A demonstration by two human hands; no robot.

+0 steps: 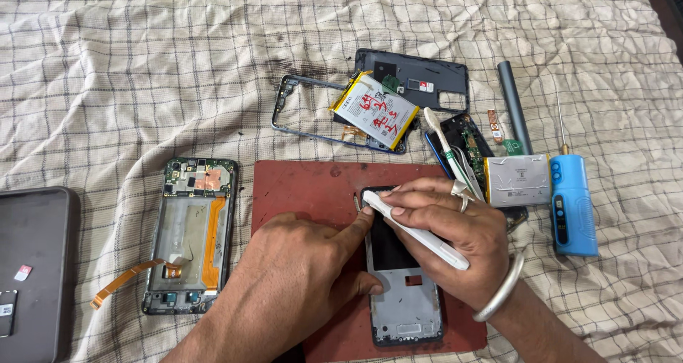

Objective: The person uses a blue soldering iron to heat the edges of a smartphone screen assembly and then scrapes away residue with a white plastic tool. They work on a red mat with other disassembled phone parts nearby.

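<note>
Pressing white tool (pixel 416 230) onto phone frame (pixel 405 302) (both hands).

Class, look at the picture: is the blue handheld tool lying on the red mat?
No, the blue handheld tool lies on the checked cloth, to the right of the red mat, apart from it.

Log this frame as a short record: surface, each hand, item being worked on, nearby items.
surface: checked cloth with red mat
left hand: pressing down the phone frame
right hand: holding a white tool at the frame's top end
nearby: opened phone, battery, blue tool
</note>
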